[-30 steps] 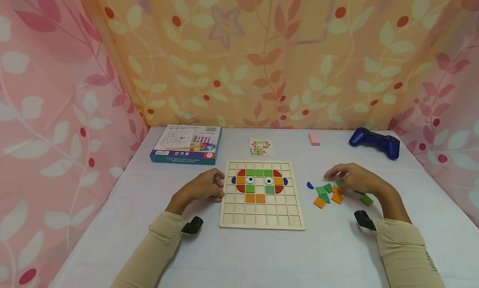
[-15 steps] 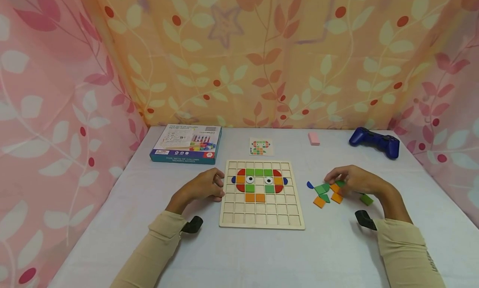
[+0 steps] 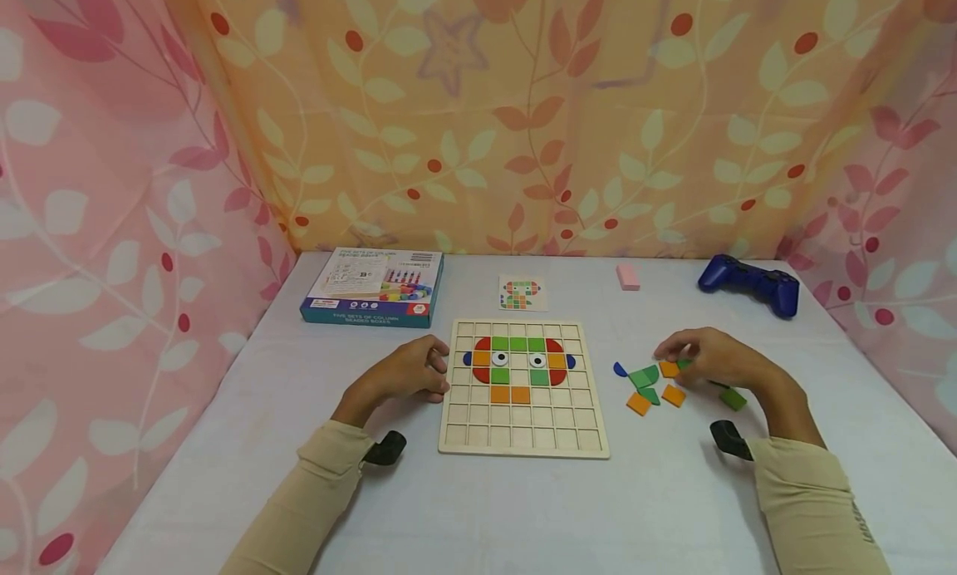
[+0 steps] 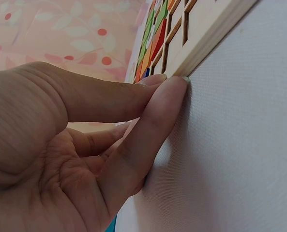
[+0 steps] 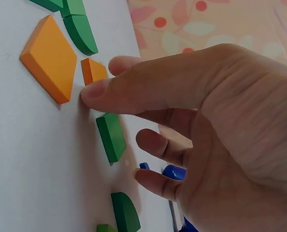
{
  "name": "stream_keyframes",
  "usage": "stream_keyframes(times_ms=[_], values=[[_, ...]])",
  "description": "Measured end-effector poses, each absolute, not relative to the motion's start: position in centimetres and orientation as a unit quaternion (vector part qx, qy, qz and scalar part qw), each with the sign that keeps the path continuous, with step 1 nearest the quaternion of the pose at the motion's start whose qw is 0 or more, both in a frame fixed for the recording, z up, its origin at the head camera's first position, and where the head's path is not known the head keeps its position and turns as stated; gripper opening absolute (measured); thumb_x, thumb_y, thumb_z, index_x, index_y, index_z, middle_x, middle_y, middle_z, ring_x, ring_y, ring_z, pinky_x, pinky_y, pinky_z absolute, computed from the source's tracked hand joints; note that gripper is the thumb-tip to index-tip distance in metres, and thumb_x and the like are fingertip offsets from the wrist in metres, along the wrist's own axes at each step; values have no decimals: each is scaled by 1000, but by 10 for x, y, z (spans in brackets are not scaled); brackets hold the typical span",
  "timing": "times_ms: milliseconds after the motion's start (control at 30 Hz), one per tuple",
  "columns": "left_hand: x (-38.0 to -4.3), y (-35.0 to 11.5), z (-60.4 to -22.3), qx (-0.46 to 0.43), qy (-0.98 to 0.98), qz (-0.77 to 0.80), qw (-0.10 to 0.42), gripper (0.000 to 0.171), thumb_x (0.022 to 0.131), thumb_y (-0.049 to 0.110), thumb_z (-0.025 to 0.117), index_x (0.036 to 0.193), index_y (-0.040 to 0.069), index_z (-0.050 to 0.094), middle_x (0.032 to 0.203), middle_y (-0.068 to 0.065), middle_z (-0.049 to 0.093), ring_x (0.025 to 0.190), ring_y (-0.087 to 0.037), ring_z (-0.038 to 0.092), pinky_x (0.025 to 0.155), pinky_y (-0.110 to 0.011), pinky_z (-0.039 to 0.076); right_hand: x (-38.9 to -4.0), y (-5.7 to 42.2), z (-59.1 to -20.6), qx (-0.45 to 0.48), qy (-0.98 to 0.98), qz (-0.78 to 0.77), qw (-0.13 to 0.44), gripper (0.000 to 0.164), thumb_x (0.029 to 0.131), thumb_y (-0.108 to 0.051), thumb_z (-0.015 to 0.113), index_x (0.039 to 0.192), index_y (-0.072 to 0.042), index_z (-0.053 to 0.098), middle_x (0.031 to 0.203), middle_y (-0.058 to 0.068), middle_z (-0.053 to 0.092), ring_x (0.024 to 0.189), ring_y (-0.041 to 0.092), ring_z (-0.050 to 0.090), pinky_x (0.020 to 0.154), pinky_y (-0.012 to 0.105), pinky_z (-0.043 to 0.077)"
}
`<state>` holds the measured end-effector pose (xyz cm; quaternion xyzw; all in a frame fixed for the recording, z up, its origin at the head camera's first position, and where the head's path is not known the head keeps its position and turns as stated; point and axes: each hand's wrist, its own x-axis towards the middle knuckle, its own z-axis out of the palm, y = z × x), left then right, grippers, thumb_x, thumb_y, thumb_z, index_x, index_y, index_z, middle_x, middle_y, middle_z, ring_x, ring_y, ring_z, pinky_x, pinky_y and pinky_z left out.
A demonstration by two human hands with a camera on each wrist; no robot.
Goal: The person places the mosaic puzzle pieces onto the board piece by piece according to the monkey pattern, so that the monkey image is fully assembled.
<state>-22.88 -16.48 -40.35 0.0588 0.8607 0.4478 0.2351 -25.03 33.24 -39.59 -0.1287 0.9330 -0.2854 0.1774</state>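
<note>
On the head view I locate the grid board [image 3: 519, 438] flat on the white surface [image 3: 523, 517], between the two hands. Its tiles form a face: green squares [image 3: 517, 344] along the top, red rounded corners, two eye discs [image 3: 500, 359], blue half-rounds at the sides and two orange squares [image 3: 519, 395] below.

My left hand [image 3: 396, 371] is at the board's left edge. Its grip is nearly together, thumb and one fingertip touching that edge; I cannot tell whether they pinch it.

My right hand [image 3: 721, 359] is over the loose pieces, right of the board. Its grip is relaxed, fingers bent and apart, with hold of nothing. The right wrist view shows the thumb tip just beside an orange tile [image 5: 94, 71]; I cannot confirm contact. A green tile [image 5: 112, 137] lies near the fingers.

Behind the board I note a pattern card [image 3: 523, 292], and behind the right hand a blue controller [image 3: 748, 286].
</note>
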Motion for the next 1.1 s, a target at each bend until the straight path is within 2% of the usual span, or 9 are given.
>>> stream_keyframes(times_ms=[300, 633, 867, 1100], values=[[-229, -165, -403, 64, 861, 448, 234, 59, 91, 3, 78, 144, 0, 51, 119, -15, 61, 88, -20, 66, 79, -26, 62, -250, 324, -395, -100, 944, -270, 160, 40, 90, -21, 80, 126, -4, 73, 118, 9, 72, 103, 27, 57, 85, 34, 50], [-229, -165, -404, 61, 861, 449, 232, 58, 92, 1, 77, 144, -1, 51, 118, -15, 61, 87, -19, 66, 79, -26, 62, -249, 294, -388, -119, 935, -293, 158, 44, 90, -31, 79, 127, -7, 75, 115, 6, 73, 102, 25, 55, 78, 33, 51], [-230, -165, -405, 63, 862, 447, 229, 59, 91, 1, 78, 143, -1, 51, 117, -14, 61, 87, -19, 66, 79, -26, 62, -244, 269, -383, -176, 923, -314, 132, 37, 89, -26, 79, 122, -8, 78, 112, 5, 74, 100, 26, 54, 77, 33, 51], [-230, -165, -406, 61, 862, 448, 231, 59, 91, 1, 77, 144, -1, 51, 118, -14, 61, 87, -19, 66, 79, -26, 62, -238, 243, -382, -190, 918, -317, 141, 36, 91, -28, 79, 124, -14, 77, 117, 3, 70, 103, 26, 52, 81, 36, 50]])
